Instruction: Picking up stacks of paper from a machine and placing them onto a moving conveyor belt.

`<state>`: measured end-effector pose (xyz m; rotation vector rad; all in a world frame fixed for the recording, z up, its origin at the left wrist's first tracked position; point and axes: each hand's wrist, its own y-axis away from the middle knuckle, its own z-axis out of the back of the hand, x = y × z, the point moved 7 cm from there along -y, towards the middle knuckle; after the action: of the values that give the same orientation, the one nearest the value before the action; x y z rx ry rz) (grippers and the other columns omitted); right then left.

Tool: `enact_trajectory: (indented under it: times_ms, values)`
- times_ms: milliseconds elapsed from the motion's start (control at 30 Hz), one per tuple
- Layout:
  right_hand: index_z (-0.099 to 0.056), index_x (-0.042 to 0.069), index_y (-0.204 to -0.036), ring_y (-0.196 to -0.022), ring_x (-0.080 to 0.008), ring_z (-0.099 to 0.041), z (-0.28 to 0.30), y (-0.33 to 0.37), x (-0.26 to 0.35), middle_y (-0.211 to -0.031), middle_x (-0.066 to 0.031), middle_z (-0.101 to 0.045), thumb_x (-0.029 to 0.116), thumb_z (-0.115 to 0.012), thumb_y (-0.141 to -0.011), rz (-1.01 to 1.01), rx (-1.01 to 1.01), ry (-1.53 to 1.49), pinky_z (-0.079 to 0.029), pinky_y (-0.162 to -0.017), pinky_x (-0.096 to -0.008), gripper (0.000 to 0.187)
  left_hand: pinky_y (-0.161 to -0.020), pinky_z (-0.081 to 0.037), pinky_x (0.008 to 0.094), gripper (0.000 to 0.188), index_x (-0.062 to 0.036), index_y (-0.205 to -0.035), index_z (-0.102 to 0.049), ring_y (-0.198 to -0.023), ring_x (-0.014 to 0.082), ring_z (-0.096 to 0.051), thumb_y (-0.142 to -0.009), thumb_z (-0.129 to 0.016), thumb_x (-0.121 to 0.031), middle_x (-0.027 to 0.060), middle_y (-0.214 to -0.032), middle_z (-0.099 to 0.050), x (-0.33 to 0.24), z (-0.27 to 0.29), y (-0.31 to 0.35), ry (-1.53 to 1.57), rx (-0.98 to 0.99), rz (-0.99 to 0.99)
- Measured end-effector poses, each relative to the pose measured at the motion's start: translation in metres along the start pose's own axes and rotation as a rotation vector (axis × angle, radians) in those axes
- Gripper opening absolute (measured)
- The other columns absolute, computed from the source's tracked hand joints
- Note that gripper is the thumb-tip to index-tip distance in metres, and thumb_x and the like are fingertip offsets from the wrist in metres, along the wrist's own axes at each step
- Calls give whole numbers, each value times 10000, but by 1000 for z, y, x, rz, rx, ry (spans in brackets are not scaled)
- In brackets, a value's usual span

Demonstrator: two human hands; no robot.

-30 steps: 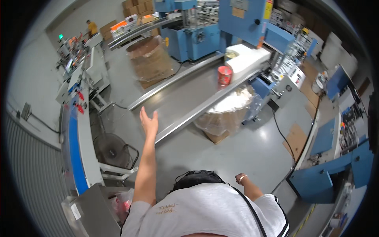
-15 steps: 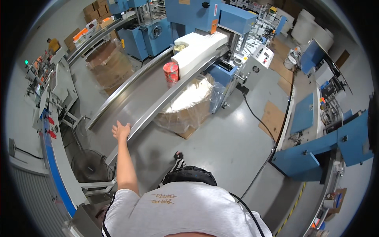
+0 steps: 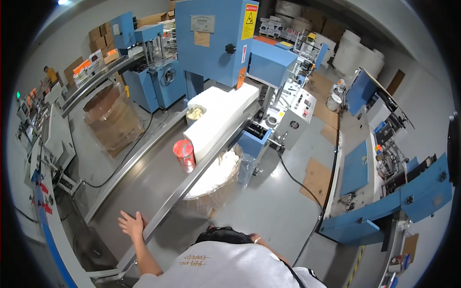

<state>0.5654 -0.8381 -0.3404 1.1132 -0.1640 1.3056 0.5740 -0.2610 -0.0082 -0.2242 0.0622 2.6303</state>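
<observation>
Bare metal lies under the left hand (image 3: 130, 225): a long grey table (image 3: 139, 185) with raised side rails. That hand is empty and open, its fingers spread over the table's near end, just beside the right-hand rail (image 3: 185, 189); whether it touches the surface, I cannot tell.

Ahead of it and to its right, well apart from the fingertips, a red can (image 3: 184, 152) stands upright on the metal, against or just beside a long white block (image 3: 223, 117). Farther ahead, a second can (image 3: 194, 114) with pale contents sits in a notch of that block. Across the rail to the hand's right, a lined carton (image 3: 211, 182) of white material stands on the floor. Beyond the table rises a blue machine (image 3: 211, 43).

Compared with half a second ago, the view has come closer to the table, while the red can keeps its place by the block. The left hand stays empty, so nothing on the table has been picked up. The right hand (image 3: 251, 236), out of sight then, now shows beside the black bag (image 3: 223, 235) at the waist; partly hidden, its grip cannot be judged.
</observation>
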Motion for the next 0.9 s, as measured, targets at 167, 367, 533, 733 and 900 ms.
enact_trajectory:
  times_ms: [167,367,533,733,900]
  values:
    - [-612,96,-834,-695,-181,-605,87,-64,77,-790,-38,-634,265,-575,-839,-307,9,-373,-494,-620,-321,173,-1023,-252,569,830,-81,-1429,-226,-1311,450,-233,-788,-608,-445,270,-1440,-224,-135,-26,5,124,37,-293]
    - [-605,130,-870,-644,-109,-576,131,-92,144,-743,16,-593,163,-584,-834,-225,-49,-696,-448,-519,-247,53,-1024,-251,557,750,-63,-1410,-265,-1297,438,-256,-792,-627,-286,274,-1415,-261,-234,-41,15,419,3,-444]
    - [-640,67,-978,-702,-176,-603,102,-103,75,-779,-87,-643,241,-578,-836,-328,93,-280,-505,-627,-336,233,-1005,-310,491,582,-35,-1345,-361,-1215,417,-372,-816,-575,-155,256,-1336,-378,-245,-45,-12,587,-128,-465]
    - [-652,79,-1053,-1003,-334,-607,196,-33,178,-1002,-168,-661,350,-546,-843,130,212,227,-466,-865,-399,359,-763,-477,345,229,-26,-1047,-615,-837,285,-627,-864,-530,-134,160,-904,-646,-242,-32,-31,870,-110,-271]
    - [-668,71,-976,-746,-85,-592,271,-90,290,-833,-6,-655,299,-605,-888,51,530,-211,-496,-676,-248,252,-476,-390,188,138,-38,-942,-645,-540,40,-497,-899,-544,-122,-14,-693,-592,-198,-73,-49,1003,-97,-121]
